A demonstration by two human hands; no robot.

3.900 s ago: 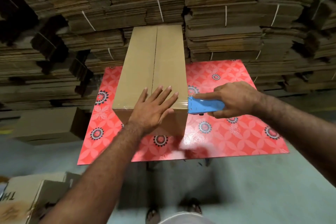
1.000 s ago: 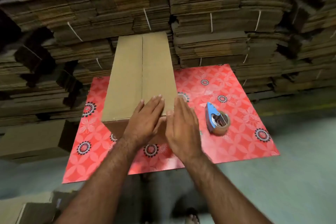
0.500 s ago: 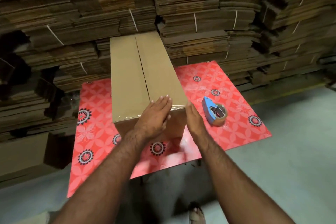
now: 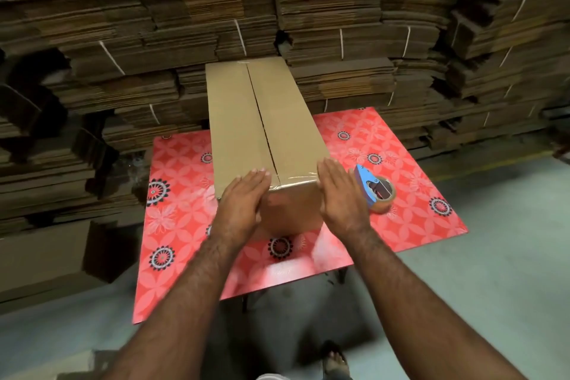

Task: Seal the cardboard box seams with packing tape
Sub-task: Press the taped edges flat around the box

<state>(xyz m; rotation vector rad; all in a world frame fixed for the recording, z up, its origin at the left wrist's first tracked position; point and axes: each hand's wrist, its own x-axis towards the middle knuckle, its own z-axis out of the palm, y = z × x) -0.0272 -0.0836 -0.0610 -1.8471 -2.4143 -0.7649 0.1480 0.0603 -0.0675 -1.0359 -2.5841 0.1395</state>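
Long cardboard box [image 4: 265, 129] lying lengthwise on the table [image 4: 182, 225], far end up against the stacks [image 4: 354, 40] of flattened cardboard behind. Centre seam [image 4: 260, 120] running down the top from far end to near end, showing as a dark slit between the two flaps. Band of clear tape [image 4: 296, 179] glinting across the near top edge, wrapped over the corner; hard to tell from this angle whether any tape covers the rest of the seam.

Left hand [image 4: 240, 207] laid flat on the box's near left corner, fingers [image 4: 257, 176] straight and pressed together, tips resting on the top just left of the seam, palm covering the edge and the upper part of the near face. Right hand [image 4: 340, 194] flat against the box's near right corner and side, fingers straight and close together, pointing away, holding nothing.

Tape dispenser [image 4: 374, 190], blue-handled with a roll of brownish tape, sitting on the table just right of the right hand, partly hidden behind it, apart from the box.

Table covered in a red floral cloth with dark round medallions. Grey floor [image 4: 462, 302] below. One sandalled foot [image 4: 334, 361] visible at the bottom, beside a scrap of pale clothing. More flat cardboard [image 4: 40, 259] leaning at the left, beside the table.
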